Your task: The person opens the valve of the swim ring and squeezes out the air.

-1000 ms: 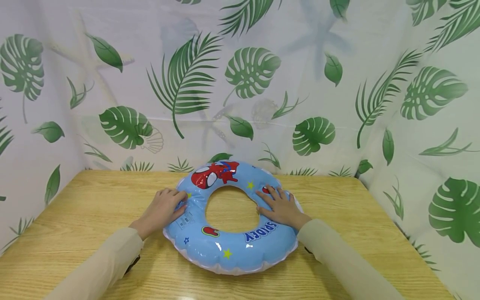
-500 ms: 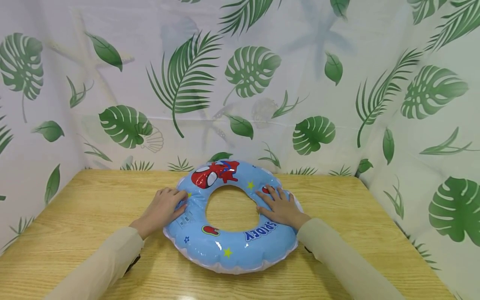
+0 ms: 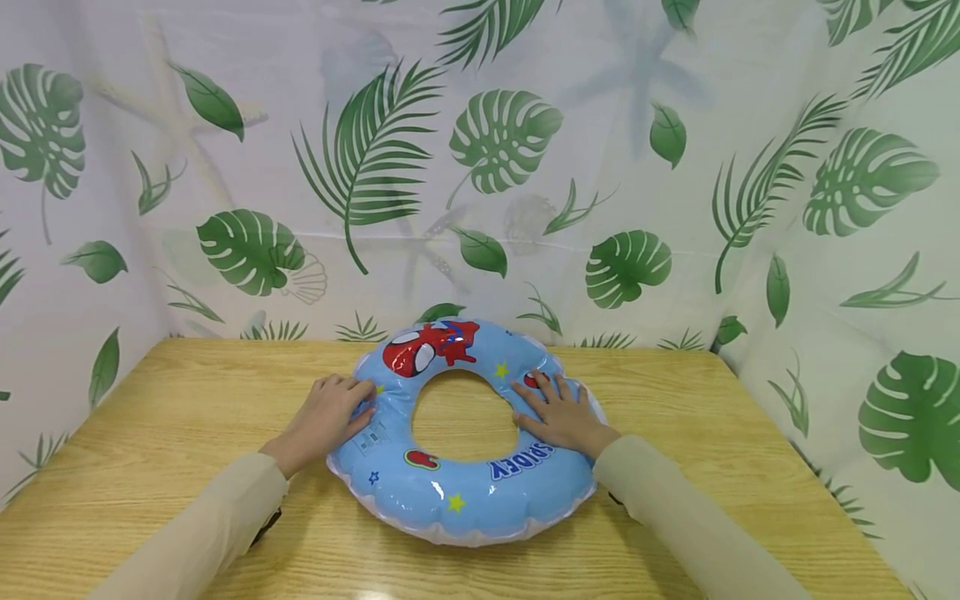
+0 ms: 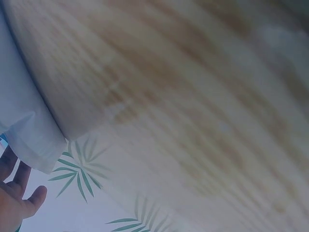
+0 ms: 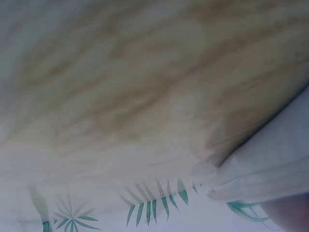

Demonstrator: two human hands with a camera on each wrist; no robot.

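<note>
A light blue inflatable swim ring (image 3: 465,504) lies on the table, printed with a red cartoon figure, stars and the word SPIDEY. Its pale underside (image 4: 21,106) shows at the edge of the left wrist view. My left hand (image 3: 326,417) rests on the ring's left side, fingers loosely bent over the outer part. In the left wrist view, part of that hand is seen by the ring's edge. My right hand (image 3: 562,414) lies on the ring's right side with fingers spread over the blue top. The right wrist view shows the ring's pale edge (image 5: 275,159) and little of the hand.
A wood-grain table (image 3: 240,375) carries the ring. White cloth (image 3: 540,50) printed with green leaves stands behind and at both sides of the table.
The head view tips very slightly, shifting everything a few pixels. Both hands and the swim ring keep their places.
</note>
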